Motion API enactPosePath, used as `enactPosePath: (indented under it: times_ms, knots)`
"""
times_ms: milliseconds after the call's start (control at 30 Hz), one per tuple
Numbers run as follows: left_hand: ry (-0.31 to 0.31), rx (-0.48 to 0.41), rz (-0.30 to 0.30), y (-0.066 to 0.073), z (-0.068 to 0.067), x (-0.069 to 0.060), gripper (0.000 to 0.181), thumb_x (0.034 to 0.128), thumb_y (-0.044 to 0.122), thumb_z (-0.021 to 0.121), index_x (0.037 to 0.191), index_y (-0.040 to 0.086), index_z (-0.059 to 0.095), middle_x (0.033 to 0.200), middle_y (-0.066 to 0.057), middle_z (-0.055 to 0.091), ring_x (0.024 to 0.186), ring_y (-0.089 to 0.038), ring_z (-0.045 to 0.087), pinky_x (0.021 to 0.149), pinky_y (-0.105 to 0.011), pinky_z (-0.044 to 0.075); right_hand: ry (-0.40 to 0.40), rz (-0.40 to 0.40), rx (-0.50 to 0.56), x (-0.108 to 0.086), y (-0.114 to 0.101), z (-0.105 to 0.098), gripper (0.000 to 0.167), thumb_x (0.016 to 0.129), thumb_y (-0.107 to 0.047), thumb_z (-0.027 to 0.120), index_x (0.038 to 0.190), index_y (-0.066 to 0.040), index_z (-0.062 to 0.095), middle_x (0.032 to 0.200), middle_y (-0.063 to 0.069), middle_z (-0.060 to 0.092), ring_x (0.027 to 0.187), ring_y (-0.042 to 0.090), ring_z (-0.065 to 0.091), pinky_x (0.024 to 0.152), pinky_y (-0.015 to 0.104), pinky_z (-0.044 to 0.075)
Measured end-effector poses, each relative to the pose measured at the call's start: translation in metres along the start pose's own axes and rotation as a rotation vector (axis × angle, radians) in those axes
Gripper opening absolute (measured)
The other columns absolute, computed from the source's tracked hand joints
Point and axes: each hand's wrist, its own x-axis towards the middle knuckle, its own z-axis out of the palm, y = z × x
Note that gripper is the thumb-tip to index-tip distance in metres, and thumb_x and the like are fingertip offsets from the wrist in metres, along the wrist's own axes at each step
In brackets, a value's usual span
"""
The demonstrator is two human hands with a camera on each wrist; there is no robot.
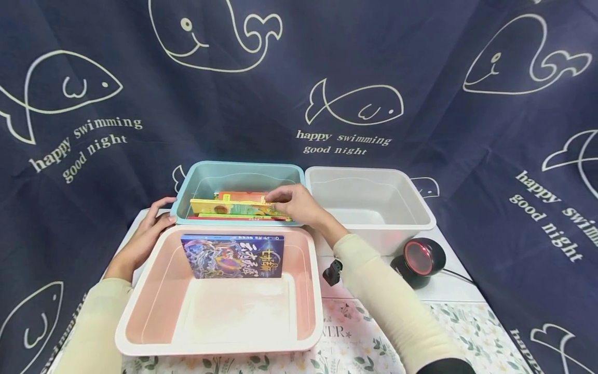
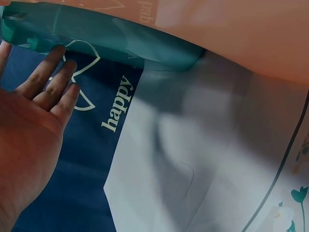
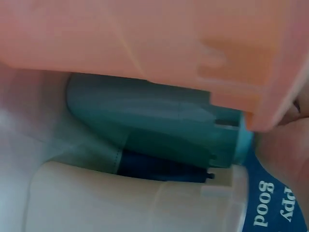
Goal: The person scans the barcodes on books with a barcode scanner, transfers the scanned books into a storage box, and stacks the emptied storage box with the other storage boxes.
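In the head view, a blue-green plastic bin [image 1: 247, 179] holds several thin books. My right hand [image 1: 299, 205] reaches into its right side and pinches the top edge of a yellow-and-green book [image 1: 224, 208]. Behind that book an orange-red book [image 1: 245, 197] shows. My left hand [image 1: 142, 241] rests against the bin's left end, fingertips at the rim; in the left wrist view its fingers [image 2: 53, 87] look extended. The right wrist view catches only part of my right hand [image 3: 285, 150], with its fingertips hidden.
Nearest me stands a pink bin [image 1: 308, 332] with a blue-purple illustrated book [image 1: 233, 257] leaning at its back wall. A white bin [image 1: 369, 195] is at the right. Beside it sits a black device with a red-lit ring [image 1: 424, 256] and a cable. A dark whale-print cloth [image 1: 261, 114] hangs behind.
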Motion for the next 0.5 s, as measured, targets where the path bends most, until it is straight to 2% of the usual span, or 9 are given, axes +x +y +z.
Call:
enactPosePath:
  times_ms: [233,367,500]
  knots:
    - [0.009,0.000,-0.004,0.000,-0.001,-0.002,0.049,0.1093,0.015,0.049,0.152,0.033,0.033,0.116,0.014,0.065,0.098,0.001,0.066,0.080,-0.016,0.055,0.060,-0.052,0.047,-0.018,-0.018,-0.015,0.026,0.095,-0.005,0.068,0.120,-0.003,0.074,0.118,0.014,0.076,0.109,0.025,0.073,0.094,0.032,0.059]
    - [0.010,0.010,0.001,0.000,0.000,-0.001,0.049,0.1092,0.016,0.049,0.153,0.032,0.033,0.115,0.015,0.066,0.098,0.001,0.066,0.081,-0.016,0.054,0.054,-0.073,0.084,-0.041,-0.027,-0.018,0.026,0.093,-0.001,0.069,0.118,0.001,0.073,0.117,0.019,0.075,0.111,0.033,0.073,0.095,0.031,0.059]
    - [0.012,0.013,0.005,0.000,0.000,0.000,0.049,0.1092,0.015,0.049,0.152,0.032,0.033,0.114,0.016,0.066,0.098,0.002,0.066,0.081,-0.015,0.054,0.028,-0.040,0.103,-0.068,-0.029,-0.011,0.026,0.092,0.000,0.070,0.118,0.004,0.073,0.115,0.020,0.076,0.107,0.030,0.074,0.093,0.029,0.059]
